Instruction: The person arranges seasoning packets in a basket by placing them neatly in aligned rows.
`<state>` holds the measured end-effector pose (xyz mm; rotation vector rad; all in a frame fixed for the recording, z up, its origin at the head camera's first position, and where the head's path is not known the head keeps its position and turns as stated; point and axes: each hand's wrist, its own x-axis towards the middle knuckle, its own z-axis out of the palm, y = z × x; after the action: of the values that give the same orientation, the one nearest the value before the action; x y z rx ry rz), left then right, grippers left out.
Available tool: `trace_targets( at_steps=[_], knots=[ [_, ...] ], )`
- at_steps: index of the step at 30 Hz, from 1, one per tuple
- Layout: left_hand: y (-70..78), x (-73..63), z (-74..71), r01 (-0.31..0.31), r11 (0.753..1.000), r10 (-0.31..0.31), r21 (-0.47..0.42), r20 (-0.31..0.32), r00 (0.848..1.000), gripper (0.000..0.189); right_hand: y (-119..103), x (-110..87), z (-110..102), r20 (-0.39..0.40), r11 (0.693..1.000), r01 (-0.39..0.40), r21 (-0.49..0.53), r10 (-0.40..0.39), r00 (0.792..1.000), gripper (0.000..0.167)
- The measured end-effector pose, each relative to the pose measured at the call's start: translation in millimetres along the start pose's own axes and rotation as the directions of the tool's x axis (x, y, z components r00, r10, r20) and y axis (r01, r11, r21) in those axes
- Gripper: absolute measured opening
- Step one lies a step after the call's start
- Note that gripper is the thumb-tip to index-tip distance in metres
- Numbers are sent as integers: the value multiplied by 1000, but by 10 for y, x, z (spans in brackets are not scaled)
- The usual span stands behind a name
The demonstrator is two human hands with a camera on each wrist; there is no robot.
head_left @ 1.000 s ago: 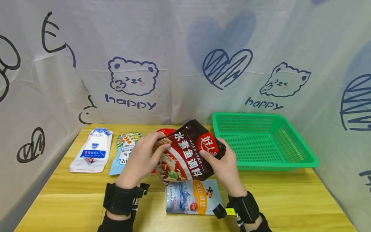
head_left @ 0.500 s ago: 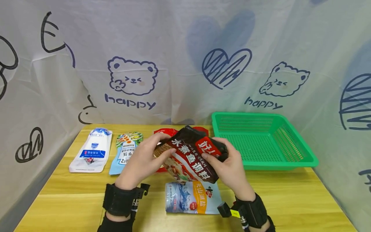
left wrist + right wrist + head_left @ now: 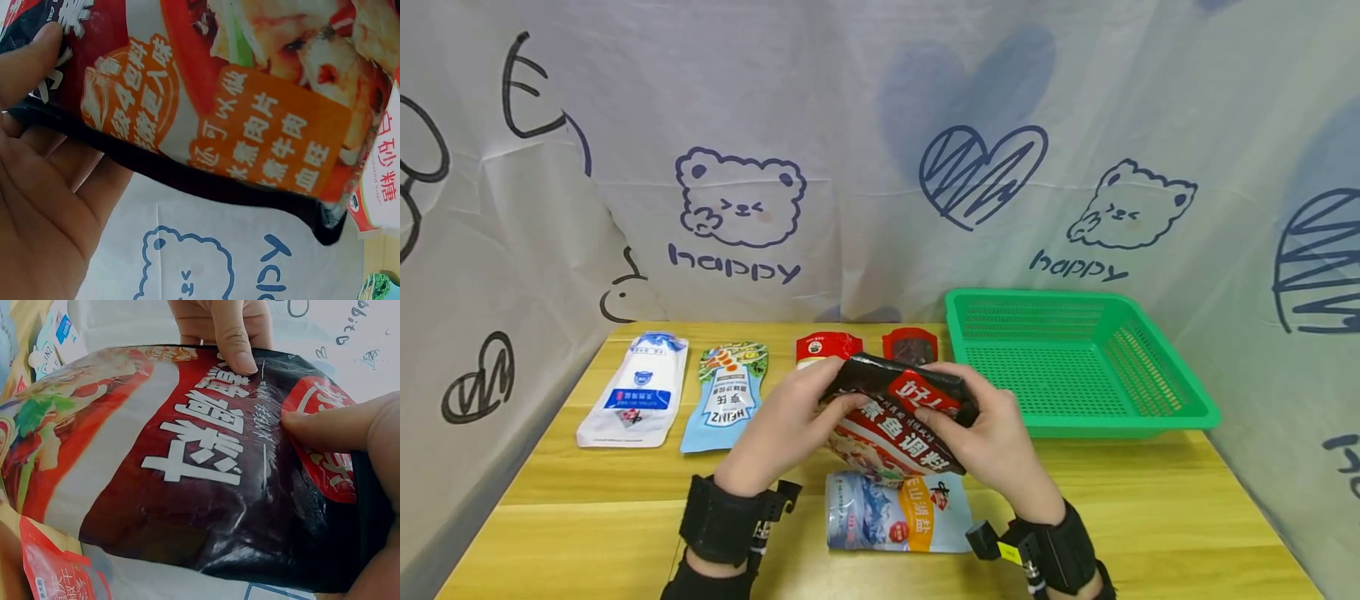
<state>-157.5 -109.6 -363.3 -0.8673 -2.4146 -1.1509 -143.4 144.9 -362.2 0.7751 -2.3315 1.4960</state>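
Note:
Both hands hold a dark red and black fish seasoning packet (image 3: 898, 429) above the table, its printed front tilted upward. My left hand (image 3: 790, 425) grips its left edge, thumb on the front and fingers behind. On the other edge, my right hand (image 3: 996, 433) pinches it, its thumb on the red logo in the right wrist view. Just below the packet lies a light blue and orange salt pouch (image 3: 887, 525), its upper edge partly covered. Behind it, a red and white sugar bag (image 3: 827, 343) is mostly hidden by the left hand and the packet.
A green plastic basket (image 3: 1157, 427) stands at the back right. Along the left lie a white and blue bag (image 3: 640, 400) and a light blue Heinz pouch (image 3: 722, 408). A red pouch with a dark middle (image 3: 910, 346) lies at the back, left of the basket.
The packet's top edge has tipped lower, and the packet has shifted slightly right. More of the red-topped bags behind it shows. Both hands have kept hold of it.

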Motion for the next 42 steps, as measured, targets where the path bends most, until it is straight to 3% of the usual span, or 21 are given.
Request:
trace_targets(
  at_steps=[11,19,26,34,38,42],
  knots=[
    [26,8,6,-20,999,22,48,-33,999,19,12,6,-39,-2,995,-73,62,73,997,50],
    [24,6,20,-38,998,44,54,-104,994,21,56,6,-49,-105,996,-73,49,78,991,57],
    [20,-1,20,-34,999,29,-30,-168,985,26,96,-3,-56,-186,996,-57,68,69,980,74],
    [38,8,25,-52,996,31,-77,-252,967,29,93,18,-49,-178,985,-107,138,130,975,76],
    [29,12,37,-80,993,49,-84,-319,947,33,119,37,-41,-163,981,-128,147,152,975,76],
    [14,23,40,-83,992,43,-91,-371,927,33,151,48,-27,-116,981,-138,137,154,981,66]
  ],
)
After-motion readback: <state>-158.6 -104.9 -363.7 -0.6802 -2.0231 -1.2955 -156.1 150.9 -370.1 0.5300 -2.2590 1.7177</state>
